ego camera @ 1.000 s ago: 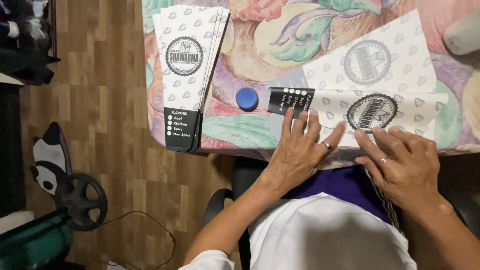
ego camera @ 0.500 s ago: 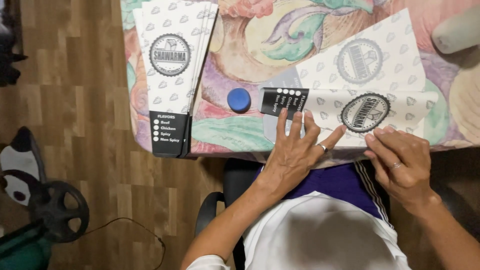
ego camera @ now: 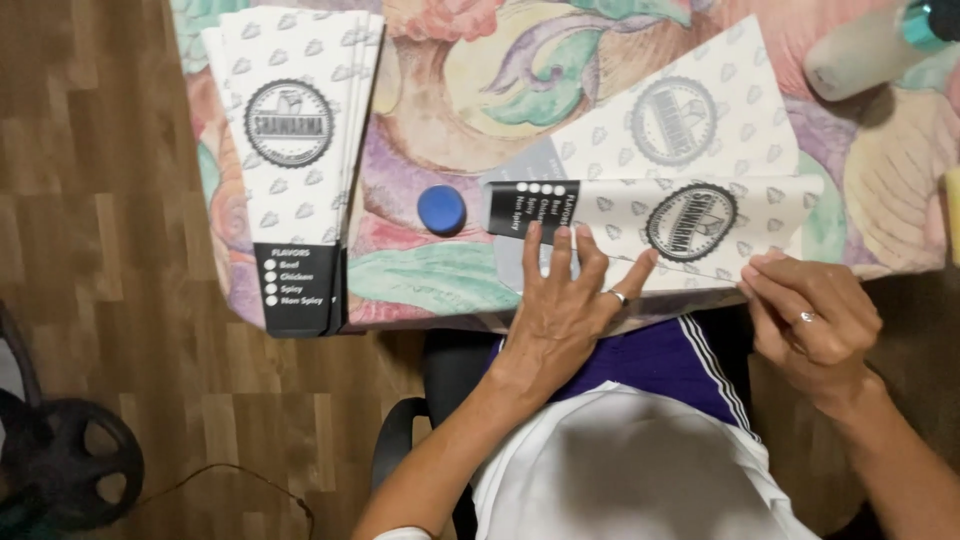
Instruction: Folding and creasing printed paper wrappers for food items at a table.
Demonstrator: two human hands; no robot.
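The person sits at the near edge of a table [ego camera: 430,285] covered in a swirly pastel cloth, working on a flat printed paper sleeve [ego camera: 690,215], white with small grey motifs, round dark emblems and a black end panel. It lies along the near edge toward the right corner, and it looks partway folded: one long flap is turned over so that its emblem faces up, and a second panel fans out behind it toward the far side. The left hand [ego camera: 565,310] lies flat with fingers spread, pressing the folded strip down just beside the black panel. The right hand [ego camera: 810,320] has its fingertips drawn together, pinching the sleeve's near edge at its right end where it meets the table edge. To my eye the step in hand is creasing that long fold. The next move seems to call for a steady hold from the left hand while the right runs along the edge, keeping it lined up so that the fold stays straight. A blue round cap [ego camera: 441,210] sits just left of the black panel, and a stack of unfolded sleeves [ego camera: 295,150] lies at the left edge, its black end overhanging the near edge.
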